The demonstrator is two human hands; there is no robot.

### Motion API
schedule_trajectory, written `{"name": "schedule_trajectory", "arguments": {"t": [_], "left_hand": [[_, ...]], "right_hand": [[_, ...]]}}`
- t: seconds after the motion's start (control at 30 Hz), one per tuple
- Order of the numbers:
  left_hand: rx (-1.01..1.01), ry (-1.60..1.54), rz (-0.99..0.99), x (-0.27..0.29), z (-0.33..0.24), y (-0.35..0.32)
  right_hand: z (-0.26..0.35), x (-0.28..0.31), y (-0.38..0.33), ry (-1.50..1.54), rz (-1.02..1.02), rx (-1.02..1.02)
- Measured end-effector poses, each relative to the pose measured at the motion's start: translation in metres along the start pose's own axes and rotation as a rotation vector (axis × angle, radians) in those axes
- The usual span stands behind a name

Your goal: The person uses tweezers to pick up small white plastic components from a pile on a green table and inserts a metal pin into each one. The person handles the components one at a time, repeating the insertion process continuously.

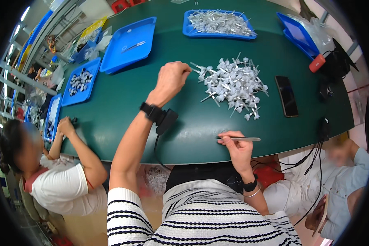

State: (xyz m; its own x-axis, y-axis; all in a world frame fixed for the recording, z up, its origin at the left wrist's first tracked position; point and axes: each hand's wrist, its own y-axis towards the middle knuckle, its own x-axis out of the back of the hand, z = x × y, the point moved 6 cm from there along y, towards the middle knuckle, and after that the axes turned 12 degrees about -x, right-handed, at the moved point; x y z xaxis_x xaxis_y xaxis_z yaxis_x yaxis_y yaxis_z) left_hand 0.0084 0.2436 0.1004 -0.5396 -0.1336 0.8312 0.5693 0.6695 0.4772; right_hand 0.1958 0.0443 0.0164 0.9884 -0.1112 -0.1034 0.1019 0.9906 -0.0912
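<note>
Item: small plastic parts (235,88), many, in one loose pile on the green table (188,145), ahead of the person and between the left hand and the phone (287,96).

Appearance: pale heads, white to clear, each with a thin, straight stem, some with a metallic shine. Stems point every way; several stick out past the pile's edge. Finer detail too small to tell. Similar pieces fill a blue tray (186,26) at the far side of the table.

Handling (judged): very light singly; stems likely stiff but thin enough to bend or snap under side load; heads probably smooth and somewhat slippery. Crossed stems may snag and drag neighbours along. Best hold: a fingertip pinch on the head, or tweezers close to where stem meets head; avoid levering by the stem's tip.

Hands: well apart. Left hand (173,78), fingers curled, thumb and forefinger drawn in at a stem on the pile's left edge; whether it is pinched cannot be told. Right hand (239,149), near the table's front edge, clasped about metal tweezers (250,139), lying roughly level, clear of the pile.
</note>
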Motion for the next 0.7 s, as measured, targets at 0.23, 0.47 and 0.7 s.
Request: {"name": "schedule_trajectory", "arguments": {"t": [0.23,0.47,0.7], "left_hand": [[-0.051,0.088,0.134,-0.067,0.023,0.019],[0.408,-0.799,0.019,-0.01,-0.045,-0.089],[0.522,-1.184,-0.264,-0.031,-0.12,-0.155]], "right_hand": [[-0.002,0.001,0.0,-0.139,-0.046,0.066],[0.01,0.003,-0.002,0.151,-0.014,0.054],[0.042,-0.033,-0.011,0.21,0.042,0.225]]}}
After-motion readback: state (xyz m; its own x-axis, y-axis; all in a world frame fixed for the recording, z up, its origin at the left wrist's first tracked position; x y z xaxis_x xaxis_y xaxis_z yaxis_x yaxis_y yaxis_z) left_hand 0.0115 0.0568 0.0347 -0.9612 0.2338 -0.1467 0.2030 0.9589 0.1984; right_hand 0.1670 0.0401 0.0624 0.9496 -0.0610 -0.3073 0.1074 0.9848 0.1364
